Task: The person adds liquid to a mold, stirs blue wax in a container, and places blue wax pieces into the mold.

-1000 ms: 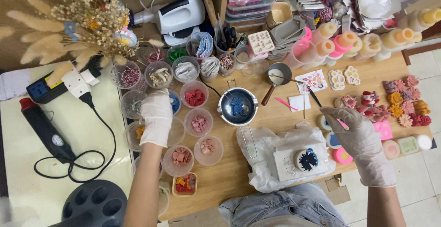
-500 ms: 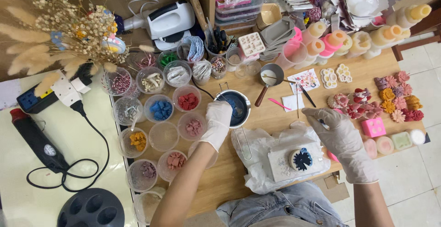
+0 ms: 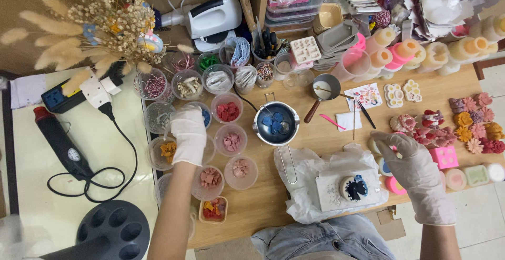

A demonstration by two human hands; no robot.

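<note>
Nearest: one white slab (image 3: 336, 189) on crumpled plastic, carrying one round disc with a dark blue flower (image 3: 355, 187). Right hand (image 3: 413, 157), gloved, hovers over the counter (image 3: 315, 134) edge, fingers loosely spread, holding nothing. Left hand (image 3: 189, 134), gloved, reaches down over the cup of blue pieces (image 3: 204, 116); cannot tell if it grips any. Around it, four cups of pink-red chunks and one orange cup (image 3: 167, 150). Beyond: one steel pot (image 3: 276, 123) holding blue chunks, one small saucepan (image 3: 325, 87). Far back: one white hand mixer (image 3: 213, 17).
</note>
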